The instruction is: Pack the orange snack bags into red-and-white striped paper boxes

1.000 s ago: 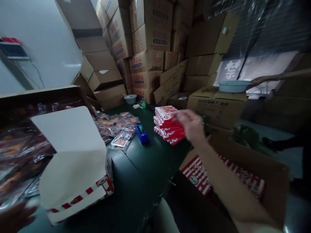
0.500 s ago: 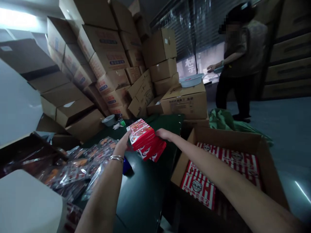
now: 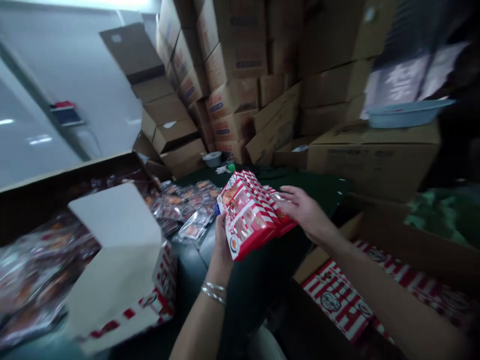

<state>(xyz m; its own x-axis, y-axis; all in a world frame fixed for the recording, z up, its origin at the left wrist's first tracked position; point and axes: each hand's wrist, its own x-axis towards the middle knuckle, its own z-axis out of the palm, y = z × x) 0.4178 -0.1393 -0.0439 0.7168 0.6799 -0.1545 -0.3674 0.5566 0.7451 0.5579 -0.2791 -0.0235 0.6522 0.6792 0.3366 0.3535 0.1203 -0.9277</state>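
Note:
Between my hands is a row of red-and-white striped snack boxes [image 3: 249,212] with clear windows, tilted above the dark green table [image 3: 210,245]. My left hand [image 3: 224,240] is closed around the left end of the row, its fingers mostly hidden behind the front box. At the right end, my right hand [image 3: 300,207] grips the last box, which sits slightly askew; its fingers are blurred. Clear packets [image 3: 191,200] lie on the table to the left. Nearer me stands an unfolded striped box [image 3: 120,270] with its white flap raised.
An open carton [image 3: 318,262] of striped boxes stands at my right. At far left, a carton [image 3: 75,175] holds more packets. Stacked cardboard boxes [image 3: 236,65] rise behind the table. A pale blue basin [image 3: 408,114] rests on a carton [image 3: 375,155]; green cloth [image 3: 442,215] lies nearby.
My view has swung left and come closer to the table. The row of boxes is now turned with its windows toward me. My right hand's fingers have spread more along the end box.

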